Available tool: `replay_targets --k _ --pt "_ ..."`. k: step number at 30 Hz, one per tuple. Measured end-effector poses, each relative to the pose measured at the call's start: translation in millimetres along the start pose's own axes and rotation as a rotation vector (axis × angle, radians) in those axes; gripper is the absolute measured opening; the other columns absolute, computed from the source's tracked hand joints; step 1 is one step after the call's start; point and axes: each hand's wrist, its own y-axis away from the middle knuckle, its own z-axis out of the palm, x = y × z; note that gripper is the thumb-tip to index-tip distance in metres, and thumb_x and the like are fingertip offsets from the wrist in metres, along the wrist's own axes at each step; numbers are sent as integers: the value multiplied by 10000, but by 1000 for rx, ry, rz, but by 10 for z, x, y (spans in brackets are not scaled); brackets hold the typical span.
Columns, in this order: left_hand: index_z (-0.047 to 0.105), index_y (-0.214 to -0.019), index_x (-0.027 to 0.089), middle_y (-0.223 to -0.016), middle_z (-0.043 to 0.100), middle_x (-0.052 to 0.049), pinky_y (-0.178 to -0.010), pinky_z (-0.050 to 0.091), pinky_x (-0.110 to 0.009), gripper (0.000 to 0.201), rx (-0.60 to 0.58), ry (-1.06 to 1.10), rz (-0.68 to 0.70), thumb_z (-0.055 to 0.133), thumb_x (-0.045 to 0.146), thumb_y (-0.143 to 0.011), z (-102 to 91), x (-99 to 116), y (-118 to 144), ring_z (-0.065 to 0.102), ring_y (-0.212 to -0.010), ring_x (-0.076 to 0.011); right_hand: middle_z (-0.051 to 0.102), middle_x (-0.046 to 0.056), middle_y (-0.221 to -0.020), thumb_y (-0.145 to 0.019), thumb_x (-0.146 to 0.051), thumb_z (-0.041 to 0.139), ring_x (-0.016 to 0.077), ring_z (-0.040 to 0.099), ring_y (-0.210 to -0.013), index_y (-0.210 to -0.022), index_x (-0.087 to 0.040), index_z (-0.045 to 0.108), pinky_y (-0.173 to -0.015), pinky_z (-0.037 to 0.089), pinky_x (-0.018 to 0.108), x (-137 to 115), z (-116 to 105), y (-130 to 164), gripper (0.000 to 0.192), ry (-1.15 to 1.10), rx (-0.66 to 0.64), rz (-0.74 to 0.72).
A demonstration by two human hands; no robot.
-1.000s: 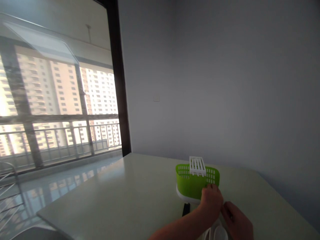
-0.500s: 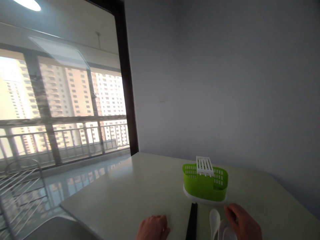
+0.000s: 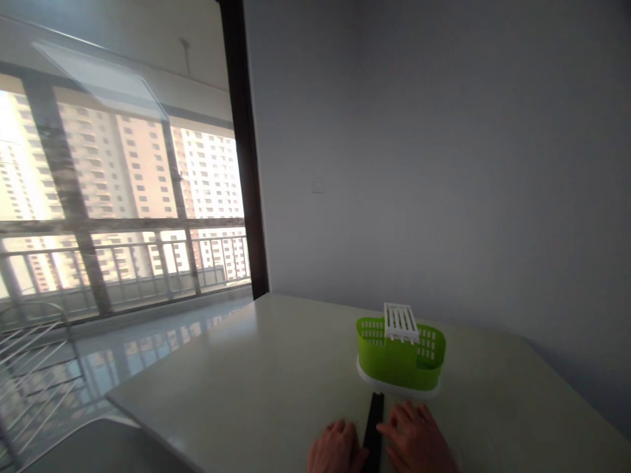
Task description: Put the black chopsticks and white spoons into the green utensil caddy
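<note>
A long, narrow black object (image 3: 375,414) with a notched far end lies on the table, pointing away from me; its kind is unclear. My left hand (image 3: 335,448) is curled at its left side, thumb against the near part. From the right, my right hand (image 3: 417,437) reaches over with fingers apart, the index fingertip touching the black edge. Just beyond stands a bright green slotted cutlery holder (image 3: 389,364), with a white slatted piece (image 3: 401,322) across its top and a white base (image 3: 365,376). White spoons seen earlier are hidden by my right hand.
The pale table (image 3: 276,368) has its left edge running diagonally toward me. A grey wall (image 3: 419,164) rises behind it. At lower left are a grey chair-like surface (image 3: 113,447) and a metal rack (image 3: 44,368), near a large window.
My right hand has moved left from beside the white spoons to the black object. My left hand has moved right to its near part. The view has shifted slightly.
</note>
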Motion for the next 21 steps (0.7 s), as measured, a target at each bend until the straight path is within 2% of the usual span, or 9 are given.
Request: replay_targets --k 4,8,14,18,21 --pt "583 -868 248 -956 634 -14 -730 471 -298 164 9 -7 7 492 335 -762 -6 -15 -8 597 -907 -199 593 54 -1096 -799 -402 462 308 479 -1064 -1060 -344 541 -850 326 498 -164 67 -134 278 4 -75 -16" --pt "585 -873 258 -959 633 -1 -721 459 -273 164 -12 -14 9 502 334 -753 -6 -37 -21 594 -896 -182 595 61 -1122 -810 -399 446 313 461 -1103 -1036 -317 563 -890 310 511 -185 116 -160 267 -8 -128 5" --pt "589 -883 248 -961 652 -22 -722 487 -309 183 -4 -32 -3 487 325 -751 -36 -4 -26 616 -906 -209 609 51 -1101 -807 -374 458 308 472 -1087 -982 -301 590 -871 326 513 -178 154 -156 231 -13 -98 10" --pt "588 -969 202 -995 658 -80 -733 515 -384 321 -16 -86 -58 546 367 -697 -38 60 -82 628 -921 -274 619 38 -1083 -804 -358 471 301 481 -1081 -947 -301 605 -872 333 517 -181 187 -185 204 -4 -107 37" --pt "590 -991 180 -995 662 -101 -734 525 -388 312 -11 -140 -82 512 288 -710 -53 68 -138 639 -908 -273 623 35 -1081 -808 -343 467 298 486 -1076 -932 -298 614 -875 336 521 -167 220 -190 197 2 -98 33"
